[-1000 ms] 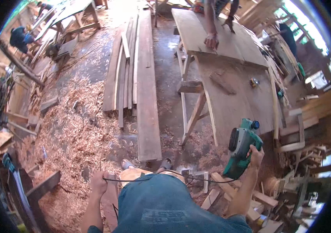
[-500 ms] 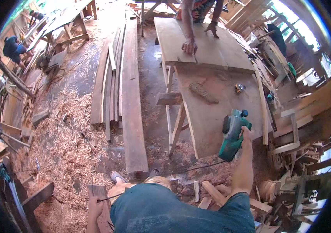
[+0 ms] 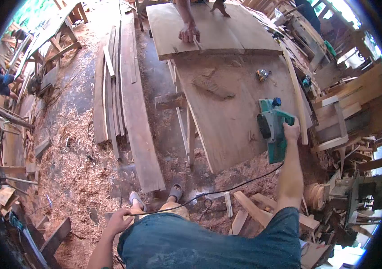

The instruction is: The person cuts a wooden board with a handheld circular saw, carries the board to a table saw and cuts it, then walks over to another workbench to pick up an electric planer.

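Note:
In my right hand (image 3: 291,131) is the handle of a green electric planer (image 3: 272,127), held at the near right part of a wide wooden panel (image 3: 226,139). Whether its base touches the wood I cannot tell. A black power cord (image 3: 209,193) runs from the planer's rear across my front. Down at my left side, my left hand (image 3: 120,220) is closed around that cord. Farther up the panel lie a flat piece of rough wood (image 3: 212,86) and a small metallic tool (image 3: 263,75).
A co-worker's hand (image 3: 189,33) rests on another board (image 3: 217,27) at the far end. Long planks (image 3: 139,130) lie on the floor to the left, amid wood shavings (image 3: 74,166). Offcuts (image 3: 251,208) lie near my right leg. Another person (image 3: 0,83) is at far left.
My right hand has turned the planer more upright in view and shifted it slightly right. My left hand has risen with the cord, which now stretches across my front. The view has shifted.

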A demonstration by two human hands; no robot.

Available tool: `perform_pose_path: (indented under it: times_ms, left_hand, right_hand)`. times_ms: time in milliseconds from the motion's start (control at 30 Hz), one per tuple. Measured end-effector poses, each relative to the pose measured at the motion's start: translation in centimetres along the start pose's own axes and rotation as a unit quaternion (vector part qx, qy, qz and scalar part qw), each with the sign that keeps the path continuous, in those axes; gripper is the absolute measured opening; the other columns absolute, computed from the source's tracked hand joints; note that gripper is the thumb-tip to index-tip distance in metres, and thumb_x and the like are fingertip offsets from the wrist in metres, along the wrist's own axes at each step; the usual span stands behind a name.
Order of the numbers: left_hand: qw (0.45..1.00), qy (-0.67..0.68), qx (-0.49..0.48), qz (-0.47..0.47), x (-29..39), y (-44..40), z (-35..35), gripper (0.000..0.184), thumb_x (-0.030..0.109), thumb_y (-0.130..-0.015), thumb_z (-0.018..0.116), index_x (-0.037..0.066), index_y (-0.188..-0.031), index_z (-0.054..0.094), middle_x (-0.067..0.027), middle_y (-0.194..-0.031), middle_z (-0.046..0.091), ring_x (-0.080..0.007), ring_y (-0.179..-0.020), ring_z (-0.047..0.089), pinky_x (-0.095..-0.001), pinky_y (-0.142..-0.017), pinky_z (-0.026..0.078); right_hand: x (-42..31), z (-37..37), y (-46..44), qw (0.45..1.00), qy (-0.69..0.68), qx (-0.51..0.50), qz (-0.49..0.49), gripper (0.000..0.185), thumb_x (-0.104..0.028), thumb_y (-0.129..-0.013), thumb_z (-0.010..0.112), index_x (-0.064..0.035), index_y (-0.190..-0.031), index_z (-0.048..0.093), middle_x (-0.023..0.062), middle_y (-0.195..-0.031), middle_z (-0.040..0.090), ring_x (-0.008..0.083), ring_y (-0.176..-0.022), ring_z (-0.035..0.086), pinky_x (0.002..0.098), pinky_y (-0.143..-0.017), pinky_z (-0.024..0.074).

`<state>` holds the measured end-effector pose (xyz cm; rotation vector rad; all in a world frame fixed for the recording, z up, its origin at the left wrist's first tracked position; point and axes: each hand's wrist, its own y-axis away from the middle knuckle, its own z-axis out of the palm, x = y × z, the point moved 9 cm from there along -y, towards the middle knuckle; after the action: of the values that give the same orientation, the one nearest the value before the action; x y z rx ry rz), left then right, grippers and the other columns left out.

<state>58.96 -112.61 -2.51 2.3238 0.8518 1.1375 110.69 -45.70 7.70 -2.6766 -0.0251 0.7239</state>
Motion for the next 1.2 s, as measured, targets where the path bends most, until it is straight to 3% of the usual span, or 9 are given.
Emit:
perform_pose_path:
  times_ms: [33, 100, 167, 233, 333, 433, 500, 800, 1200]
  left_hand:
    - [1.000, -0.006, -0.006, -0.002, 0.9, -0.6, 0.2, 0.026, 0.023, -0.080, 0.070, 0.002, -0.096, 0.067, -0.0167, -0.098, 0.066, -0.0328, -0.096, 0.062, -0.0387, -0.086, 0.049]
    - [0.999, -0.029, -0.013, -0.018, 0.9, -0.9, 0.7, 0.027, 0.023, -0.080, 0.069, 0.001, -0.096, 0.067, -0.0173, -0.099, 0.065, -0.0333, -0.096, 0.062, -0.0391, -0.086, 0.049]
    - [1.000, -0.014, -0.014, -0.023, 0.2, -1.0, 1.1, 0.028, 0.024, -0.080, 0.069, 0.001, -0.096, 0.067, -0.0176, -0.099, 0.065, -0.0333, -0.096, 0.062, -0.0394, -0.086, 0.049]
    - [0.999, 0.002, -0.020, -0.026, 0.0, -0.1, 1.3, 0.029, 0.023, -0.079, 0.070, 0.001, -0.097, 0.067, -0.0184, -0.100, 0.065, -0.0325, -0.098, 0.062, -0.0388, -0.087, 0.049]
    - [0.998, 0.059, 0.012, -0.024, -2.0, 1.4, 2.6, 0.032, 0.026, -0.081, 0.068, 0.002, -0.102, 0.067, -0.0184, -0.098, 0.067, -0.0313, -0.095, 0.064, -0.0391, -0.086, 0.050]
    - [0.996, 0.032, 0.003, -0.087, -3.9, 2.8, 3.8, 0.033, 0.023, -0.078, 0.070, 0.002, -0.103, 0.068, -0.0199, -0.105, 0.067, -0.0324, -0.100, 0.064, -0.0386, -0.088, 0.050]
    - [0.997, 0.036, 0.069, 0.003, 0.9, 3.9, 1.2, 0.032, 0.022, -0.077, 0.070, 0.001, -0.101, 0.069, -0.0196, -0.105, 0.067, -0.0339, -0.100, 0.064, -0.0387, -0.089, 0.050]
    - [0.994, 0.038, 0.039, -0.098, -5.8, 4.9, 5.1, 0.030, 0.029, -0.077, 0.072, 0.004, -0.094, 0.071, -0.0185, -0.102, 0.068, -0.0343, -0.097, 0.064, -0.0402, -0.087, 0.051]
    - [0.999, 0.032, -0.001, -0.041, -6.0, -2.0, 3.7, 0.035, 0.032, -0.081, 0.067, 0.005, -0.102, 0.070, -0.0203, -0.100, 0.067, -0.0333, -0.096, 0.065, -0.0397, -0.085, 0.050]
  right_hand:
    - [-4.2, -1.7, 2.5, 0.987, 0.082, 0.132, -0.046, 0.048, -0.014, -0.079, 0.068, 0.0007, -0.123, 0.055, 0.0192, -0.115, 0.060, 0.0362, -0.109, 0.056, 0.0457, -0.095, 0.0428]
    - [-10.0, 0.0, 8.4, 0.978, -0.011, 0.118, -0.170, 0.062, -0.023, -0.081, 0.069, 0.0006, -0.134, 0.046, 0.0253, -0.137, 0.046, 0.0408, -0.127, 0.042, 0.0472, -0.105, 0.0340]
    - [-14.6, 5.4, 14.7, 0.972, 0.000, -0.043, -0.232, 0.077, -0.030, -0.081, 0.070, 0.0015, -0.142, 0.036, 0.0256, -0.144, 0.038, 0.0416, -0.135, 0.033, 0.0468, -0.110, 0.0305]
    - [-12.1, 11.6, 17.6, 0.988, -0.011, -0.120, -0.093, 0.089, -0.040, -0.081, 0.069, 0.0010, -0.147, 0.025, 0.0273, -0.146, 0.034, 0.0416, -0.138, 0.030, 0.0469, -0.113, 0.0272]
    - [-17.0, 17.1, 17.6, 0.985, 0.044, -0.109, -0.127, 0.094, -0.048, -0.080, 0.068, -0.0051, -0.150, 0.022, 0.0278, -0.149, 0.028, 0.0432, -0.138, 0.027, 0.0482, -0.113, 0.0262]
    - [-24.4, 20.8, 16.3, 0.916, -0.172, -0.283, -0.228, 0.099, -0.053, -0.076, 0.072, -0.0123, -0.151, 0.021, 0.0239, -0.154, 0.018, 0.0406, -0.144, 0.015, 0.0514, -0.114, 0.0234]
    - [-26.4, 22.6, 12.0, 0.939, -0.069, -0.226, -0.248, 0.098, -0.057, -0.076, 0.070, -0.0169, -0.151, 0.021, 0.0218, -0.155, 0.019, 0.0398, -0.145, 0.014, 0.0555, -0.114, 0.0220]
    - [-28.7, 28.2, 7.1, 0.943, 0.091, -0.296, -0.124, 0.076, -0.057, -0.081, 0.063, -0.0199, -0.144, 0.041, 0.0146, -0.153, 0.030, 0.0351, -0.144, 0.020, 0.0677, -0.110, 0.0142]
    - [-26.0, 11.6, 34.1, 0.920, 0.067, -0.225, -0.313, 0.063, -0.049, -0.072, 0.072, -0.0233, -0.128, 0.058, 0.0152, -0.135, 0.045, 0.0344, -0.131, 0.037, 0.0691, -0.106, 0.0163]
